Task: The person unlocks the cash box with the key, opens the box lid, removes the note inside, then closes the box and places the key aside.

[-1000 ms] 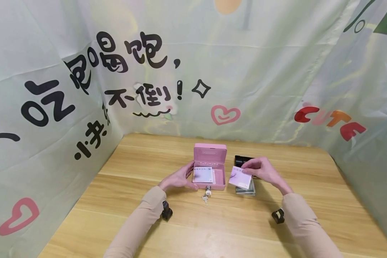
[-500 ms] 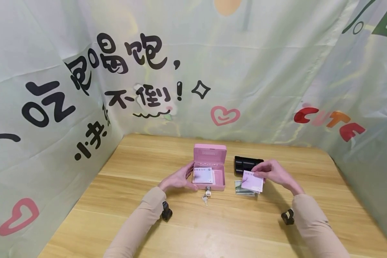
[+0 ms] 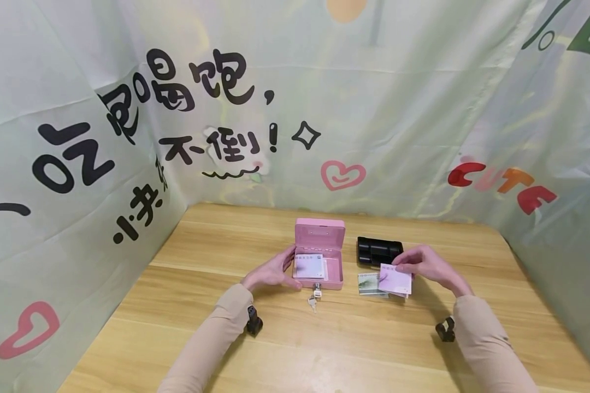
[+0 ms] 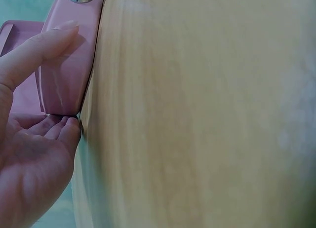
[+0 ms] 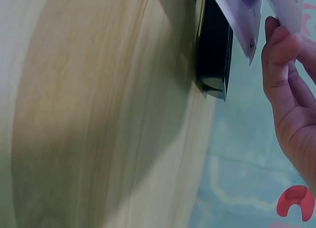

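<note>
A small pink cash box (image 3: 331, 285) stands with its lid raised, and purple-blue notes (image 3: 308, 265) lie in its left part. My left hand (image 3: 272, 271) holds the box at its left front corner. The left wrist view has the thumb (image 4: 52, 43) on the front face, with the other fingers bent against the side. To the right of the box, my right hand (image 3: 429, 266) pinches the top edge of some purple banknotes (image 3: 395, 279). They overlap greenish notes (image 3: 367, 285) on the table in the head view. The right wrist view shows the purple notes (image 5: 242, 20) fanned apart at their lower ends.
A black ridged case (image 3: 376, 251) lies behind the notes, close to my right hand. Keys (image 3: 312, 302) hang from the box's front lock onto the wooden table (image 3: 319, 349). Printed cloth (image 3: 398, 109) encloses the table's back and sides.
My right hand has moved right with the purple banknotes, away from the box, uncovering the black case and more of the greenish notes. My left hand has stayed at the box.
</note>
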Available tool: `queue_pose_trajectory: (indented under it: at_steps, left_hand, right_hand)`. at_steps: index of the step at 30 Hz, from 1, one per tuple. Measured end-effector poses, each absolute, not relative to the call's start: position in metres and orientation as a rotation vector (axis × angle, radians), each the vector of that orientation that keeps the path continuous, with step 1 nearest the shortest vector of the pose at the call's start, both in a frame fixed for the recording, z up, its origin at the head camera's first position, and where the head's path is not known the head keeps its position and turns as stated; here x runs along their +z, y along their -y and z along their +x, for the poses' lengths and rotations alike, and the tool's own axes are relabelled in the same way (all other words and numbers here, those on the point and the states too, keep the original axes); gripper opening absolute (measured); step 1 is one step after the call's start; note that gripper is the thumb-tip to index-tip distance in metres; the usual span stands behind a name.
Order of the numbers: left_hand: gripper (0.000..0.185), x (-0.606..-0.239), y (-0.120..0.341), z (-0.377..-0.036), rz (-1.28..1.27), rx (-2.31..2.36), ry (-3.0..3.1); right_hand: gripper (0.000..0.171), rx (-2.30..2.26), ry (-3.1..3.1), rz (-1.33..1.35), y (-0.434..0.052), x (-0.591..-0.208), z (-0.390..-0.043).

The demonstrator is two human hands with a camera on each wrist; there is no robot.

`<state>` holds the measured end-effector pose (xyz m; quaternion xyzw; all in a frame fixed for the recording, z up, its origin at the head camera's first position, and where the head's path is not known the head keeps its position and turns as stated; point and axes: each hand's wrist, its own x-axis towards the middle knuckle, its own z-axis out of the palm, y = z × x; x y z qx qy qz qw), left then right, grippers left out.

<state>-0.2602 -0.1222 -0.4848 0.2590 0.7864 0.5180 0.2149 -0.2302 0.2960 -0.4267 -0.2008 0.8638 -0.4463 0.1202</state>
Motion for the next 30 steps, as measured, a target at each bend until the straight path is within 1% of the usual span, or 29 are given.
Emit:
queue_pose_trajectory:
  at_steps: [13,30]
  left_hand:
    - [0.117,-0.485,0.123,-0.261,0.743,1.455,-2.157]
    - [0.118,-0.484,0.122,-0.261,0.789,1.452,-2.151]
  right_hand:
    - [0.022,-1.271,-2.57,-0.524,-0.312,-0.436,-0.231]
    - [0.022,-1.183,-2.571,-0.484,-0.32,-0.444,-0.234]
